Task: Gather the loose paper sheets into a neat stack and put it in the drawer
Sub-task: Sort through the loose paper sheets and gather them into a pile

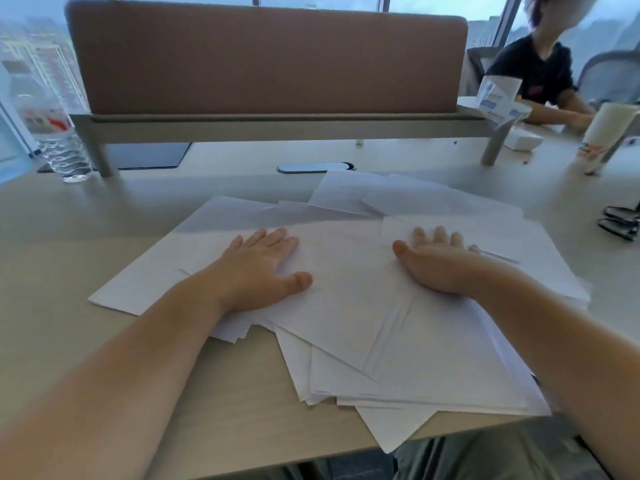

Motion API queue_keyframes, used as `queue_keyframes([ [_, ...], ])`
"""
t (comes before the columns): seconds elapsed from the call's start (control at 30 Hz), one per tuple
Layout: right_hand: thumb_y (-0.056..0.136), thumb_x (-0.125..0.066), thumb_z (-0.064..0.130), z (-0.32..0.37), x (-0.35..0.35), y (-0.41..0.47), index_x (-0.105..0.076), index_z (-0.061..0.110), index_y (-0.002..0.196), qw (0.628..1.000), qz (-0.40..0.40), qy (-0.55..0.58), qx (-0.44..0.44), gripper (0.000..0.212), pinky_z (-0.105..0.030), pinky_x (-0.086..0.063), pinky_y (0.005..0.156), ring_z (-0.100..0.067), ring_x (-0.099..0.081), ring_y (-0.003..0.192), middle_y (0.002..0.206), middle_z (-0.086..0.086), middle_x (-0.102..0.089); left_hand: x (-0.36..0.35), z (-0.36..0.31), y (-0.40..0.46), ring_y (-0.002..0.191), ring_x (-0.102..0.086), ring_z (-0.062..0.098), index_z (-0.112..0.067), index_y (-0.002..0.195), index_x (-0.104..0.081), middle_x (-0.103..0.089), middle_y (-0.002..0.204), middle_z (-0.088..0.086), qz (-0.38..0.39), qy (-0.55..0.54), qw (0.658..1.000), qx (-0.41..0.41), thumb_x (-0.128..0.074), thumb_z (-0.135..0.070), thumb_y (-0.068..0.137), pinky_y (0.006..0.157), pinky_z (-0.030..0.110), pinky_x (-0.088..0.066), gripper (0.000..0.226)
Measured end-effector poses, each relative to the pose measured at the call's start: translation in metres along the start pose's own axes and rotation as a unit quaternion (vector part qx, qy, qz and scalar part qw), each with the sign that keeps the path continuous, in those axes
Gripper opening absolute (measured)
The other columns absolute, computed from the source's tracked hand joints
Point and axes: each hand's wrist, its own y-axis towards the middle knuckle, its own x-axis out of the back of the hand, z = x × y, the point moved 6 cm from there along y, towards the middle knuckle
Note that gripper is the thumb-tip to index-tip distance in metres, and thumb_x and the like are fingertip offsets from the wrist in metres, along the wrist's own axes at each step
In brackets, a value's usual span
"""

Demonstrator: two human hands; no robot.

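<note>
Several loose white paper sheets lie fanned out and overlapping across the middle of the beige desk, some corners hanging over the near edge. My left hand rests flat on the left part of the pile, fingers spread. My right hand lies flat on the right part, fingertips tucked under one sheet's edge. Neither hand grips a sheet. No drawer is in view.
A brown partition screen stands along the desk's back. A clear water bottle is at the far left. A paper cup, white boxes and black binder clips sit at the right. Another person sits far right.
</note>
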Motion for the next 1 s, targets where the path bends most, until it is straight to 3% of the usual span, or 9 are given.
queue_keyframes([
  [0.07, 0.098, -0.014, 0.070, 0.019, -0.001, -0.011, -0.002, 0.026, 0.163, 0.999, 0.013, -0.016, 0.045, 0.079, -0.054, -0.002, 0.125, -0.038, 0.005, 0.157, 0.171, -0.012, 0.007, 0.005, 0.001, -0.001, 0.164, 0.000, 0.013, -0.035, 0.169, -0.010, -0.001, 0.178, -0.012, -0.019, -0.026, 0.999, -0.002, -0.036, -0.073, 0.100, 0.132, 0.041, 0.000, 0.083],
  [0.17, 0.100, -0.021, 0.065, 0.039, 0.007, -0.025, -0.020, 0.027, 0.159, 0.993, 0.010, -0.044, 0.113, 0.071, -0.055, -0.021, 0.120, -0.037, -0.018, 0.152, 0.166, -0.010, -0.020, 0.012, 0.000, -0.006, 0.161, -0.017, 0.013, -0.033, 0.166, -0.024, -0.019, 0.175, -0.012, -0.054, -0.067, 0.996, 0.005, -0.048, -0.065, 0.101, 0.129, 0.037, -0.011, 0.077],
  [0.27, 0.100, -0.035, 0.059, 0.046, 0.033, -0.020, -0.046, 0.032, 0.147, 0.984, -0.060, 0.057, 0.157, 0.055, -0.049, -0.032, 0.117, -0.030, -0.039, 0.144, 0.153, -0.001, -0.047, 0.015, -0.003, -0.009, 0.158, -0.025, 0.014, -0.030, 0.165, -0.030, -0.027, 0.173, -0.010, -0.071, -0.069, 0.995, 0.008, -0.054, -0.058, 0.102, 0.125, 0.032, -0.017, 0.073],
  [0.37, 0.098, -0.033, 0.063, 0.030, 0.036, 0.007, -0.036, 0.032, 0.154, 0.984, -0.115, 0.053, 0.123, 0.065, -0.052, -0.021, 0.122, -0.030, -0.026, 0.151, 0.163, 0.000, -0.033, 0.014, -0.003, -0.008, 0.158, -0.026, 0.015, -0.029, 0.163, -0.034, -0.029, 0.173, -0.009, -0.075, -0.073, 0.994, 0.007, -0.055, -0.061, 0.100, 0.124, 0.031, -0.018, 0.074],
  [0.53, 0.096, -0.014, 0.073, 0.016, 0.000, 0.032, -0.008, 0.027, 0.163, 0.998, -0.013, -0.010, 0.053, 0.082, -0.059, -0.003, 0.124, -0.033, 0.003, 0.158, 0.172, -0.003, 0.002, 0.009, -0.006, -0.005, 0.163, -0.009, 0.015, -0.033, 0.167, -0.020, -0.010, 0.177, -0.009, -0.021, -0.021, 0.999, 0.022, -0.043, -0.074, 0.097, 0.131, 0.039, -0.007, 0.085],
  [0.6, 0.096, -0.015, 0.072, 0.021, 0.004, 0.026, -0.015, 0.028, 0.161, 0.996, -0.025, -0.017, 0.084, 0.079, -0.057, -0.014, 0.124, -0.032, -0.008, 0.157, 0.171, -0.003, -0.008, 0.008, -0.007, -0.007, 0.163, -0.007, 0.018, -0.035, 0.168, -0.014, -0.006, 0.178, -0.007, -0.009, -0.004, 0.999, 0.053, -0.041, -0.082, 0.093, 0.131, 0.042, -0.008, 0.093],
  [0.7, 0.095, -0.030, 0.071, 0.020, 0.020, 0.021, -0.031, 0.029, 0.155, 0.991, -0.076, -0.009, 0.113, 0.074, -0.053, -0.032, 0.116, -0.029, -0.028, 0.148, 0.162, 0.000, -0.031, 0.018, -0.001, -0.013, 0.156, -0.021, 0.030, -0.033, 0.166, -0.018, -0.021, 0.173, -0.001, -0.021, 0.011, 0.989, 0.145, -0.045, -0.096, 0.075, 0.122, 0.048, -0.027, 0.113],
  [0.83, 0.077, -0.051, 0.084, 0.009, 0.025, 0.021, -0.034, 0.033, 0.153, 0.991, -0.031, -0.007, 0.131, 0.093, -0.054, -0.031, 0.114, -0.028, -0.027, 0.144, 0.154, 0.005, -0.030, 0.026, 0.011, -0.017, 0.142, -0.042, 0.037, -0.032, 0.162, -0.025, -0.032, 0.159, 0.007, -0.021, -0.009, 0.973, 0.229, -0.054, -0.105, 0.054, 0.111, 0.051, -0.041, 0.134],
  [1.0, 0.082, -0.055, 0.076, 0.010, 0.025, 0.025, -0.044, 0.033, 0.149, 0.989, -0.078, -0.005, 0.125, 0.080, -0.052, -0.038, 0.109, -0.031, -0.036, 0.139, 0.150, 0.001, -0.040, 0.025, 0.011, -0.012, 0.116, -0.061, 0.027, -0.028, 0.143, -0.046, -0.060, 0.132, 0.001, -0.042, -0.069, 0.971, 0.224, -0.073, -0.092, 0.055, 0.099, 0.044, -0.051, 0.113],
])
